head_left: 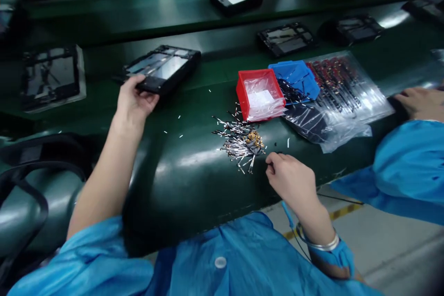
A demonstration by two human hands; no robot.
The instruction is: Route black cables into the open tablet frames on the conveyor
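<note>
My left hand [136,97] grips the near left corner of a black open electronic device [166,68], thumb on top and fingers below. Pale panels and thin strips show inside the device, which is slightly tilted. My right hand [291,176] is closed at the right edge of a heap of short small cables [239,145] with silvery bodies and some gold ends. Its fingertips are curled in, so what they pinch, if anything, is hidden.
Behind the heap stand a red bin [243,95] with clear bags and a blue bin [294,74] with black cables. Bagged cables [342,85] lie alongside. More devices [50,76] sit on the green belt [194,189]. A co-worker's hand [421,101] rests at the right.
</note>
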